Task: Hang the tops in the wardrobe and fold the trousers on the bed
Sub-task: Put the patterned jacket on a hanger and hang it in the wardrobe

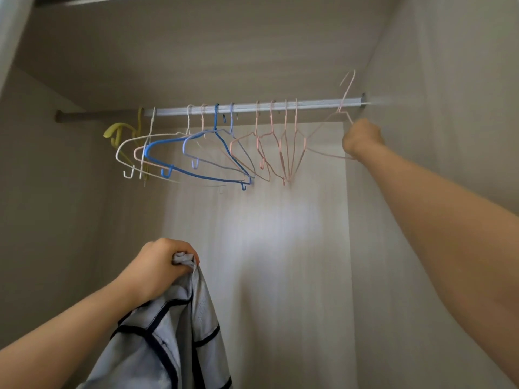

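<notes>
Person: two arms observed.
Left hand (157,265) and right hand (362,137) bare; left forearm (70,327) and right forearm (449,220) bare along their whole visible length.

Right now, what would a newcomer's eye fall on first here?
The right hand, high at the right, grips a pink hanger whose hook stands above the wardrobe rail. Low at the left, the left hand grips a pale grey top with dark trim. The rail carries many empty coloured hangers.
</notes>
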Motion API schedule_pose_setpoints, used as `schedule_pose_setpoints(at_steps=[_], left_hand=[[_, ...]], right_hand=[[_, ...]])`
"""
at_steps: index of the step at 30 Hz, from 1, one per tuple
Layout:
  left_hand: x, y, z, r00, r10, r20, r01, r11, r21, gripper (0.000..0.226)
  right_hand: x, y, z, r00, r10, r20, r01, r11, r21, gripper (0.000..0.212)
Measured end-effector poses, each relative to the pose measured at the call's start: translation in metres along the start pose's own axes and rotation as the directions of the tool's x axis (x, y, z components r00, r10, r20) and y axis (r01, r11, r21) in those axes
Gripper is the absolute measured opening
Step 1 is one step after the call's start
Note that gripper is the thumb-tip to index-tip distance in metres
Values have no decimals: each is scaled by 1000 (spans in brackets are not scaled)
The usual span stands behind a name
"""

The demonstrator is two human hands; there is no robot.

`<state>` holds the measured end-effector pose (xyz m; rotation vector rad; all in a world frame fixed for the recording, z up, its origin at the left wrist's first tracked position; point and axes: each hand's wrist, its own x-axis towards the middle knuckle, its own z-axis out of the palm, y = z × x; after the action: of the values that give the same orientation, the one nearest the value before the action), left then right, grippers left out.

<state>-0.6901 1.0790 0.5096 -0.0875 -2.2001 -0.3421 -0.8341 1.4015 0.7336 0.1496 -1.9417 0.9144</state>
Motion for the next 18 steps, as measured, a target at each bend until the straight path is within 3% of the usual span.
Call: schedule_pose_setpoints(at_steps=[8, 12, 14, 16, 18], left_hand=[[-37, 3, -6, 997, -44, -66, 51, 993, 107, 17], [-64, 7, -13, 994, -70, -88, 84, 981, 176, 22], [-79, 12, -17, 993, -83, -81, 97, 978, 184, 32], [-94, 17, -22, 993, -91, -73, 104, 975, 196, 44], [-109, 19, -27, 992, -114, -59, 124, 971, 203, 45]], right_hand=[[-77, 16, 3, 993, 119, -12, -118, 991, 62, 33], [-135, 33, 13, 975, 198, 101, -214, 958, 189, 18], [-169, 40, 15, 945, 239, 221, -304, 893, 332, 12], [-208, 42, 8, 879, 292, 378, -455, 749, 481, 14], [-248, 42, -5, 823, 307, 478, -548, 651, 525, 15]])
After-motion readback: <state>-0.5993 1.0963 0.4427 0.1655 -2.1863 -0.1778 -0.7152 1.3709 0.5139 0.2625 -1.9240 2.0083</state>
